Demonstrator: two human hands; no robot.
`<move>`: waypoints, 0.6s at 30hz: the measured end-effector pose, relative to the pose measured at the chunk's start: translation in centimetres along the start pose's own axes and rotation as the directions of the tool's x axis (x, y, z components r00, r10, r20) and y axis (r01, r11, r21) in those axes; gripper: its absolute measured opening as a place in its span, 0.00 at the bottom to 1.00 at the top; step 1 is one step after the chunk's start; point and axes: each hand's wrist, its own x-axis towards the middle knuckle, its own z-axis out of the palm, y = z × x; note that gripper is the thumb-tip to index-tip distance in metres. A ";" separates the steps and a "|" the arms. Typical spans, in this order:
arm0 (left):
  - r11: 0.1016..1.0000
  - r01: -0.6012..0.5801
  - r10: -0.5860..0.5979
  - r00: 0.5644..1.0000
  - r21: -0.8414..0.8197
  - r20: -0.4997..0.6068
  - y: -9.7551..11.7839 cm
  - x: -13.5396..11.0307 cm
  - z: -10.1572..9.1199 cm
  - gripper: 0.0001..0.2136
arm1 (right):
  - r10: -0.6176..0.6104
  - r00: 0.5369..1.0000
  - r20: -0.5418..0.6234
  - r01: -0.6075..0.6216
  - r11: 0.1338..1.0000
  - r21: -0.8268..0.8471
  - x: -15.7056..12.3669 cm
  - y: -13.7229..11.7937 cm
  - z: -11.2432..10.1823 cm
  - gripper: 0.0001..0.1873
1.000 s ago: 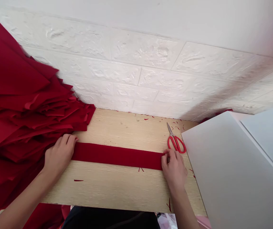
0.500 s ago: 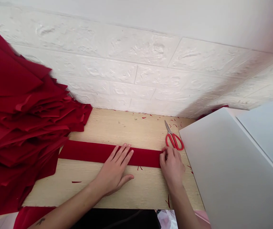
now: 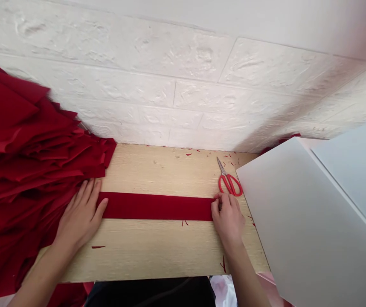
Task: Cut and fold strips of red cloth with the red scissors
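A long folded strip of red fabric lies flat across the wooden table. My left hand lies flat with fingers stretched out on the strip's left end, beside the fabric pile. At the strip's right end my right hand has its fingers curled, pinching the fabric's edge. Red-handled scissors rest on the table just beyond my right hand, untouched.
A tall heap of red fabric sheets fills the left side and overlaps the table. A white board covers the right side. A white brick-pattern wall runs behind. Small red scraps dot the table.
My left hand slid from the strip's middle back to its left end. The right hand stayed on the right end.
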 end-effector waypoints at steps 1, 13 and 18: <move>0.999 0.042 -0.042 0.999 -0.004 0.010 -0.6 0.0 -0.1 0.33 | -0.003 1.000 -0.004 0.003 1.000 -0.001 0.0 -0.1 0.0 0.11; 0.996 0.085 -0.083 0.996 -0.032 0.037 -0.5 0.1 -0.4 0.36 | -0.375 0.869 -0.322 0.424 0.900 0.099 -1.7 -5.0 -1.9 0.11; 0.996 0.088 -0.085 0.994 -0.031 0.072 -0.5 0.2 -0.8 0.38 | -0.733 0.676 0.067 0.695 0.666 0.271 -5.0 -15.8 -1.4 0.35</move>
